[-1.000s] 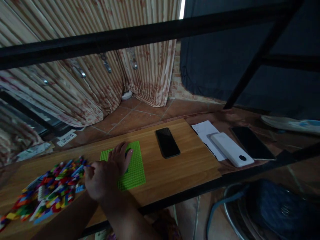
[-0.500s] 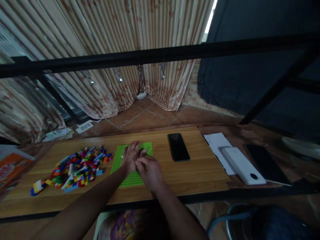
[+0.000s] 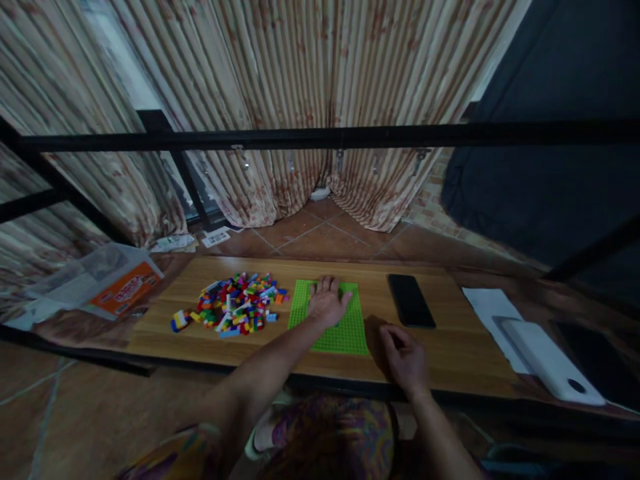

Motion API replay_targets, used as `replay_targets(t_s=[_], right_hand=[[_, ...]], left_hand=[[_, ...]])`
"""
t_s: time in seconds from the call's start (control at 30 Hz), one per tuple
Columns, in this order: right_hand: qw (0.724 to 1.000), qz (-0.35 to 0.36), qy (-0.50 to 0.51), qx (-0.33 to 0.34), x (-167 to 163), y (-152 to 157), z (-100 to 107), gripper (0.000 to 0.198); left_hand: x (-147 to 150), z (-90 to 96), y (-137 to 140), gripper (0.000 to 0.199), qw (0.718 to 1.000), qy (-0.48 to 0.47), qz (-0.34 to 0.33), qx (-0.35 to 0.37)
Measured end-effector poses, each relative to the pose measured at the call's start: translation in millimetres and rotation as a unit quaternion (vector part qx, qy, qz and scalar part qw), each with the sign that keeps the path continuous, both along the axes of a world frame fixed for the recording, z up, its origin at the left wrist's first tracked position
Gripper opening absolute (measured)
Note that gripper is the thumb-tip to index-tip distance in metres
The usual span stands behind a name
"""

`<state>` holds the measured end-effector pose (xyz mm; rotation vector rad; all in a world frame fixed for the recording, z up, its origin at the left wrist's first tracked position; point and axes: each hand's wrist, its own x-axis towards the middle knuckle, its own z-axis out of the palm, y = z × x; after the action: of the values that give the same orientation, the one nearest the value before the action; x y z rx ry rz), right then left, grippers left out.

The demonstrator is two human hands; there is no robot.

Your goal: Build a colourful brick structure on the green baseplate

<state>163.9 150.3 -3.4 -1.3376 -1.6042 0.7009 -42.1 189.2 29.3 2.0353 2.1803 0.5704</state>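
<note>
Right hand [image 3: 407, 361] moved clear | left hand [image 3: 328, 304] — on 1 green baseplate [image 3: 343, 341]

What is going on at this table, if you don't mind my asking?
A person's left hand lies spread on a flat, bright green studded baseplate. The right hand is curled above the brown wooden tabletop, off the baseplate's right edge; whether it holds anything is unclear. A loose pile of small multicoloured plastic bricks lies left of the baseplate, and a black rectangular phone lies to its right.
</note>
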Motion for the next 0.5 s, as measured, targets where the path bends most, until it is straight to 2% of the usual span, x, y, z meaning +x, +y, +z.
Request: replay_targets(t_s=[0.17, 0.33, 0.4, 0.5], right_hand=[[0.998, -0.05, -0.025, -0.041, 0, 5, -1, 0.041], [0.992, -0.084, -0.084, -0.051, 1, 9, -4, 0.042], [0.988, -0.098, -0.111, -0.049, 1, 10, -5, 0.043], [0.98, -0.124, -0.149, -0.04, -4, 10, -5, 0.044]], left_hand=[[-4, -0.3, -2, 0.056, 0.992, -0.099, -0.01, 0.072], [-19, 11.3, -7, 0.044, 0.964, -0.216, -0.036, 0.149], [-31, 15.1, -18, 0.041, 0.953, -0.25, -0.04, 0.166], [-51, 13.0, -49, 0.04, 0.948, -0.273, -0.031, 0.162]])
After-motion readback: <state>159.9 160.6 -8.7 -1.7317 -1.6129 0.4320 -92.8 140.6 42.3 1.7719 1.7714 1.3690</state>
